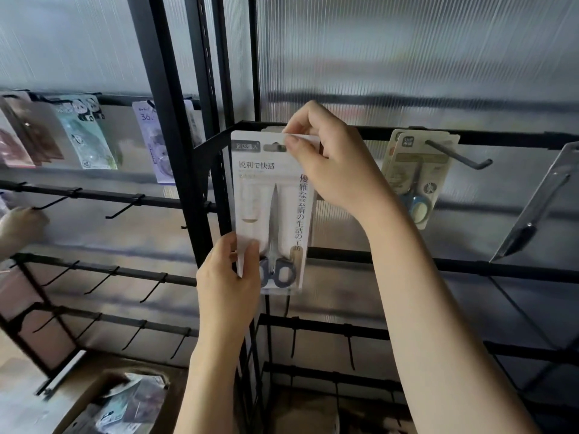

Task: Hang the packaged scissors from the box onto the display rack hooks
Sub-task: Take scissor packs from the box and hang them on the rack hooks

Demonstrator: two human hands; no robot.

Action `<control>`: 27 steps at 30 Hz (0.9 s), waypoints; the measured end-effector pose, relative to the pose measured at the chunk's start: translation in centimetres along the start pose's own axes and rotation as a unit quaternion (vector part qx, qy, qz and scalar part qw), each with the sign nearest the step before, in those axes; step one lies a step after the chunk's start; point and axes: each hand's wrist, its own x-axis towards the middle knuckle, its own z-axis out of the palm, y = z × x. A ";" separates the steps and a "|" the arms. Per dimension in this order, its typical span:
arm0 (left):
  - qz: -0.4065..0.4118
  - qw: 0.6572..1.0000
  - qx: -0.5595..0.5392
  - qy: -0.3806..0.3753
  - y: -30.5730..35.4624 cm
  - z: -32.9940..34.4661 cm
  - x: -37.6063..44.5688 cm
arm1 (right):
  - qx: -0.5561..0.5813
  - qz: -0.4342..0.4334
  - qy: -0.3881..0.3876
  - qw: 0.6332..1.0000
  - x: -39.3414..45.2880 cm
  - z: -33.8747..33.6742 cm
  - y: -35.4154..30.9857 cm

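Step in hand: I'm threading the scissors pack (pixel 272 211) onto a hook at the left end of the rack's top bar (pixel 501 137), close to the corner post (pixel 216 183).
Right hand (pixel 332 164): thumb and fingers pinch the pack's top edge beside the hanging slot, right at the bar.
Left hand (pixel 230 277): thumb and fingers grip the pack's lower left edge, holding it upright.
Where the pack is: against the bar's left end, slot level with the hook; I cannot tell whether the hook is through the slot yet, my fingers hide it.
Done so far: one other scissors pack (pixel 416 180) hangs further right on the same bar, behind a bare hook (pixel 457 156).
Left to do: the box (pixel 125 402) at the lower left edge holds more packs, and many hooks on the lower bars are unfilled, so I judge the job is at an early stage.
Beside me: another person's hand (pixel 22 225) touches a hook on the left rack, where other packaged goods (pixel 84 133) hang.
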 end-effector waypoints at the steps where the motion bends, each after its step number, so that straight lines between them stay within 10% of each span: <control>1: 0.001 1.000 -0.001 -0.003 0.0 -0.1 0.0 | 0.002 0.004 0.003 1.000 -0.1 0.0 0.1; 27: 0.050 0.998 -0.045 -0.002 0.3 -0.4 -0.8 | -0.024 -0.015 0.062 0.998 -0.1 0.5 0.8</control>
